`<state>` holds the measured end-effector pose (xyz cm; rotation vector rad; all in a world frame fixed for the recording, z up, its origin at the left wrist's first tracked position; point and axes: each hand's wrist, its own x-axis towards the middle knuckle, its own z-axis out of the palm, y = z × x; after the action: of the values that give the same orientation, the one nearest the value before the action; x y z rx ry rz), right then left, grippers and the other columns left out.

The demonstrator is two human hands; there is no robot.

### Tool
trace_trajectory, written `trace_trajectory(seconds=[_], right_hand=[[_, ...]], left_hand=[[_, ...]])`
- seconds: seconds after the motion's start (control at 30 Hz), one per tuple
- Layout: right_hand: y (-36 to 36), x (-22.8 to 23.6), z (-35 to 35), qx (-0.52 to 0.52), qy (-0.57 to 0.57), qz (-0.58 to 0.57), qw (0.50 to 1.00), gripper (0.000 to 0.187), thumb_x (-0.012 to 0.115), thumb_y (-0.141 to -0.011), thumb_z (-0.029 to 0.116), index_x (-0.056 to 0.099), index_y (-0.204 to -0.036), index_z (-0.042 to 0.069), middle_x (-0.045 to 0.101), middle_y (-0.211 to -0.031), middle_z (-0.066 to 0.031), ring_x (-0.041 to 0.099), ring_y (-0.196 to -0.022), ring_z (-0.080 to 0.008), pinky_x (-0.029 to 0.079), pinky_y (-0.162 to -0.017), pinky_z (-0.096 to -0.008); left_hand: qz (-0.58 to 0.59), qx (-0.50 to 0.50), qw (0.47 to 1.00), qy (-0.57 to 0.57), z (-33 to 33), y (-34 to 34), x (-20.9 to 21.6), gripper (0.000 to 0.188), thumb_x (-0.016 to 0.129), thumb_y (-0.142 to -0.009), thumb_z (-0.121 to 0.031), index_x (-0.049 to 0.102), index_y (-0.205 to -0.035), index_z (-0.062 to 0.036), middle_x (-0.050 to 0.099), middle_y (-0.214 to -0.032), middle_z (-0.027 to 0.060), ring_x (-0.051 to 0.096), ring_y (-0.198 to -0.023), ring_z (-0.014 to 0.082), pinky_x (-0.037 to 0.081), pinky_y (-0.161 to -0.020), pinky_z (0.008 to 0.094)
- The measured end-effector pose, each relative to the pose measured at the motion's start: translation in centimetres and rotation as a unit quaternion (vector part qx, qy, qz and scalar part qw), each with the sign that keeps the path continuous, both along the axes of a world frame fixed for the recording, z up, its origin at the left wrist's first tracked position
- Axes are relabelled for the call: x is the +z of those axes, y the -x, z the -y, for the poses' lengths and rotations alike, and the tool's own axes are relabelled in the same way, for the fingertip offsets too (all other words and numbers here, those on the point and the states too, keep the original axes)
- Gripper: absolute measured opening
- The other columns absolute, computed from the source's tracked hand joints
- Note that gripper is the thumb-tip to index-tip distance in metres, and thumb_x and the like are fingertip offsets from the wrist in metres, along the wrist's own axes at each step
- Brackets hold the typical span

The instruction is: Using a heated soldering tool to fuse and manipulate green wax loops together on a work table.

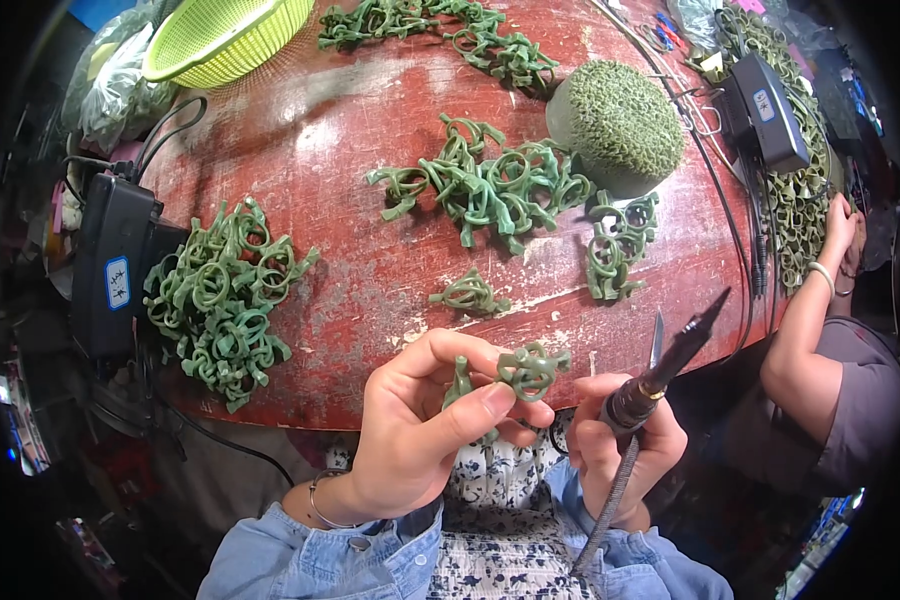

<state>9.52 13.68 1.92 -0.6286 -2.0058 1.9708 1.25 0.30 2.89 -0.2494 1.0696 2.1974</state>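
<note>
Between the thumb and fingers of my left hand [420, 420] is a green wax ring [536, 370]. Another green ring piece [458, 385] shows among the same fingers, partly hidden by them. My right hand [620, 455] grips a black soldering-iron-like pen [660, 375], its dark tip pointing up and away to the right and a braided cord [610, 505] hanging below. A thin pointed blade [657, 338] sticks up beside the pen from the same hand; its handle is hidden. The pen tip is apart from the ring. A small cluster of green rings [472, 294] lies just beyond my left hand.
Piles of green rings lie at left [225, 300], centre [505, 190] and right [620, 245] on the worn red table [360, 290]. Behind stand a rough green-topped round tub [620, 125] and yellow-green basket [225, 40]. Black boxes [115, 265] flank the table; a co-worker's arm [810, 340] reaches in.
</note>
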Motion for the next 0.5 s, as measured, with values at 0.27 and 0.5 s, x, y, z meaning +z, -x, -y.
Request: trace_trajectory(seconds=[0.27, 0.5], right_hand=[[-0.1, 0.4, 0.1, 0.0, 0.051, 0.056, 0.997, 0.017, 0.067, -0.068, -0.003, 0.061, -0.084, -0.005, 0.057, -0.062, -0.0005, 0.047, -0.052, -0.0037, 0.036, -0.049, -0.0174], [-0.1, 1.3, -0.2, 0.024, 0.229, 0.074, 0.97, 0.008, 0.058, -0.071, -0.006, 0.063, -0.078, -0.006, 0.052, -0.051, -0.0018, 0.046, -0.043, -0.0046, 0.03, -0.039, -0.0181]], left_hand=[[-0.043, 0.02, 0.999, 0.011, -0.1, -0.1, -0.2, 0.018, 0.055, -0.077, -0.007, 0.046, -0.091, 0.0006, 0.057, -0.082, 0.0161, 0.061, -0.072, 0.0234, 0.052, -0.054, 0.027], [-0.042, 0.016, 0.999, -0.007, 0.0, 0.1, -0.1, 0.018, 0.055, -0.076, -0.007, 0.045, -0.089, 0.0016, 0.056, -0.086, 0.0175, 0.062, -0.076, 0.0275, 0.056, -0.058, 0.0301]])
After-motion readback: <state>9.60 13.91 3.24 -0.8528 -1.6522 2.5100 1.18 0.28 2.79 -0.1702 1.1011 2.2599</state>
